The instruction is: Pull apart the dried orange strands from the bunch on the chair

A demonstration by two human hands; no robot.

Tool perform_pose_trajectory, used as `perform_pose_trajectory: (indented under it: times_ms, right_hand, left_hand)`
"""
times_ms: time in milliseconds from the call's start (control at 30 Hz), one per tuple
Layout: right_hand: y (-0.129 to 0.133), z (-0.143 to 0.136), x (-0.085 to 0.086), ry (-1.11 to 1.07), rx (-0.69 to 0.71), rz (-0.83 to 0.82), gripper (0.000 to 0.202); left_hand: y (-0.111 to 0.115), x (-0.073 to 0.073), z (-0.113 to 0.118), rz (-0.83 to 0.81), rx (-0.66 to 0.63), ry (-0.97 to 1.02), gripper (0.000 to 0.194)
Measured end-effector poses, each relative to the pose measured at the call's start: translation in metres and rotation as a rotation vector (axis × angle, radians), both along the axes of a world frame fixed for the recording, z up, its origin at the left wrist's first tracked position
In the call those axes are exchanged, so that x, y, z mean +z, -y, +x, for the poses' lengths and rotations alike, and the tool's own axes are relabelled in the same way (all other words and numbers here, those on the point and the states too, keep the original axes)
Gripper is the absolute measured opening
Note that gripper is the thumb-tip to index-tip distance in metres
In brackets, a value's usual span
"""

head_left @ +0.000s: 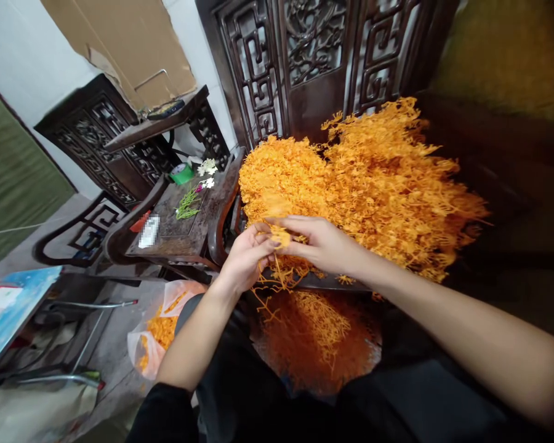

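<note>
A large heap of orange branching plastic flower pieces (369,184) fills the dark carved wooden chair before me. At its near edge my left hand (245,257) pinches an orange plastic flower stem, whose thin branched ends hang below the fingers. My right hand (325,245) meets it from the right, thumb and fingers closed around the flower head (281,236) at the top of that stem. Motion blurs the fingertips a little. Below the hands, between my knees, thin orange sprigs (323,323) lie on a reddish round surface (284,344).
Left of the heap, a wooden side table (175,231) bears a green tape roll (181,173), a green sprig (187,203) and white flowers (207,167). A plastic bag (154,360) of orange pieces stands on the floor by my leg. A blue-topped folding table (32,301) is at far left.
</note>
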State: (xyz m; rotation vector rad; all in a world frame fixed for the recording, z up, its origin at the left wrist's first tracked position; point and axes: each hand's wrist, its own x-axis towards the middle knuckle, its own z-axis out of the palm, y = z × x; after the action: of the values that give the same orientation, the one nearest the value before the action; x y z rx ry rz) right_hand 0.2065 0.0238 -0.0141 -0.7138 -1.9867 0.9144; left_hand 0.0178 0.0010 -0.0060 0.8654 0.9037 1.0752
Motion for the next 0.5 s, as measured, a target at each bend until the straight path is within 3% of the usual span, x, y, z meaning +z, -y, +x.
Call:
perform_pose_trajectory:
  times_ms: [167, 300, 400, 500]
  right_hand:
    - [0.0, 0.007, 0.006, 0.102, 0.022, 0.238, 0.025]
    - [-0.007, 0.024, 0.009, 0.448, -0.118, 0.462, 0.027]
    - [-0.017, 0.029, 0.004, 0.647, -0.209, 0.564, 0.024]
    - [-0.027, 0.022, -0.003, 0.714, -0.282, 0.587, 0.023]
  left_hand:
    - [0.0, 0.006, -0.01, -0.005, -0.107, -0.122, 0.061]
    - [0.0, 0.015, -0.025, -0.025, -0.235, -0.242, 0.056]
    - [-0.002, 0.015, -0.026, -0.048, -0.216, -0.254, 0.044]
    - [-0.007, 0.013, -0.02, -0.074, -0.168, -0.258, 0.039]
